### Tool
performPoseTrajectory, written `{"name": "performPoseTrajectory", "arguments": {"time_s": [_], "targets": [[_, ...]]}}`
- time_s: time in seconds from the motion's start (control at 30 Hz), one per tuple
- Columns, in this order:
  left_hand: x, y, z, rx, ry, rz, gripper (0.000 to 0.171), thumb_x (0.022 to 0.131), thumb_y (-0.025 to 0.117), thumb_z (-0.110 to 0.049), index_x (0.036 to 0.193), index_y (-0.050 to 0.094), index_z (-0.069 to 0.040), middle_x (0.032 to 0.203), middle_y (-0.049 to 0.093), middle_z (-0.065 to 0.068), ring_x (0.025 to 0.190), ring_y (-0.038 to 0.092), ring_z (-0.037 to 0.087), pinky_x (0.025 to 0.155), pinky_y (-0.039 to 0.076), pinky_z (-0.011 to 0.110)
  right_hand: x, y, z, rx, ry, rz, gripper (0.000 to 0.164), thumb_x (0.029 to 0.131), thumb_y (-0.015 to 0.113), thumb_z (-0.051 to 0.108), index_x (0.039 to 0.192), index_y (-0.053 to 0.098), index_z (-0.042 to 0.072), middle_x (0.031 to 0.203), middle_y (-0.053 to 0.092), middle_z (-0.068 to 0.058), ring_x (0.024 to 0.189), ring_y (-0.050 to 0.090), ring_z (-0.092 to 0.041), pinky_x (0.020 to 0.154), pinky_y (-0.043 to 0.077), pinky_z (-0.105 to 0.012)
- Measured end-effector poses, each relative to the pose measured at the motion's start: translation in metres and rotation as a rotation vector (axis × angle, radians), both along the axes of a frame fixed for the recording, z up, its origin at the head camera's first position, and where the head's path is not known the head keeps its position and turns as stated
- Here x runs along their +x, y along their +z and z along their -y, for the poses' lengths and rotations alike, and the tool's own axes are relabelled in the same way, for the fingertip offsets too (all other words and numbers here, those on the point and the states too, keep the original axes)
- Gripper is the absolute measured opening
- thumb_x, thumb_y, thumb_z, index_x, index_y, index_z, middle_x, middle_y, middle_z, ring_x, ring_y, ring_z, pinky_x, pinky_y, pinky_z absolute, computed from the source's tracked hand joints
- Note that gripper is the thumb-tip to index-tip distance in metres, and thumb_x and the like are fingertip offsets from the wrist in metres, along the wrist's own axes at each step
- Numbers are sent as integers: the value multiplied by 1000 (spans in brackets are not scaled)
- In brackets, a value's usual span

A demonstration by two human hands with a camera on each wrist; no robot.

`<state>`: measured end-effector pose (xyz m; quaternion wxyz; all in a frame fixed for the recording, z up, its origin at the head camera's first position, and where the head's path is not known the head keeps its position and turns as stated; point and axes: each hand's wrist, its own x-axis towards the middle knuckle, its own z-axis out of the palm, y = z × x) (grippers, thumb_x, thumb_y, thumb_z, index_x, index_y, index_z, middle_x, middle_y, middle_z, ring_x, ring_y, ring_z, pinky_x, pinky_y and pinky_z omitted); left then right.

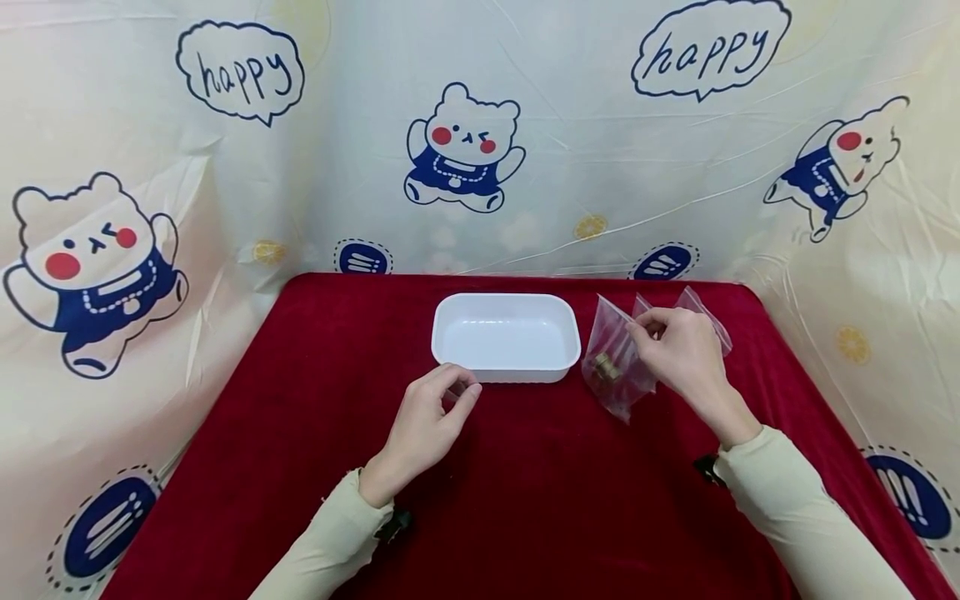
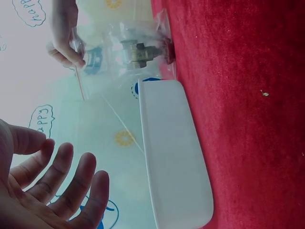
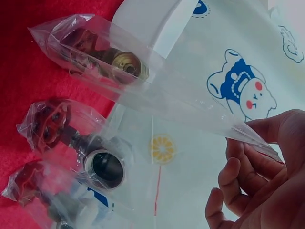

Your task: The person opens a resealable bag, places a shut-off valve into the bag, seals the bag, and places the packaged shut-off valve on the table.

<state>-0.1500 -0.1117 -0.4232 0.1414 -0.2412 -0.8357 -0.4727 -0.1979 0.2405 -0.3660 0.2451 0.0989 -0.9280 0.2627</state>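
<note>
My right hand pinches the top edge of a clear zip bag, which hangs upright to the right of a white tray. Inside the bag is a brass valve with a red handwheel at the bottom. Two more clear bags stand behind it; one holds a valve with a wide round opening and a red handwheel. The third bag's contents are partly hidden. My left hand hovers by the tray's front left edge, fingers loosely bent, holding nothing.
A red velvet cloth covers the table. Behind and beside it hangs a pale curtain printed with bears. A tiny light speck lies on the cloth. The tray's inside shows bare white.
</note>
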Motion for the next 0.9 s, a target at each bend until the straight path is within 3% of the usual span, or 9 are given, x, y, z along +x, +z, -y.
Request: {"name": "performPoseTrajectory", "arguments": {"time_s": [0.3, 0.5, 0.73, 0.9], "targets": [[-1, 1, 0, 2, -9, 9, 6, 104, 68, -13, 100, 72, -14, 92, 65, -10, 84, 61, 8, 72, 59, 45, -11, -3, 1, -34, -31, 15, 15, 94, 76, 15, 85, 81, 5, 67, 70, -5, 53, 57, -19, 45, 44, -36], [0, 1, 0, -5, 3, 11, 5, 103, 68, -12, 100, 73, -13, 91, 65, -10, 84, 61, 8, 72, 59, 41, -7, -1, -1, -17, -55, 51, 15, 94, 72, 16, 85, 81, 7, 69, 71, -3, 56, 59, -19, 48, 44, -36], [1, 0, 1, -15, 8, 4, 5, 102, 69, -11, 101, 73, -12, 91, 65, -10, 84, 61, 8, 72, 58, 36, -2, 1, -2, 51, -65, 75, 15, 90, 65, 14, 84, 77, 9, 70, 70, -3, 53, 55, -19, 41, 39, -35], [-1, 2, 3, -24, 5, 12, 5, 102, 69, -11, 101, 73, -13, 93, 66, -9, 86, 62, 8, 73, 58, 36, -1, 1, -2, 45, -57, 69, 17, 92, 66, 17, 96, 79, 7, 79, 73, -6, 59, 60, -21, 47, 45, -38]]}}
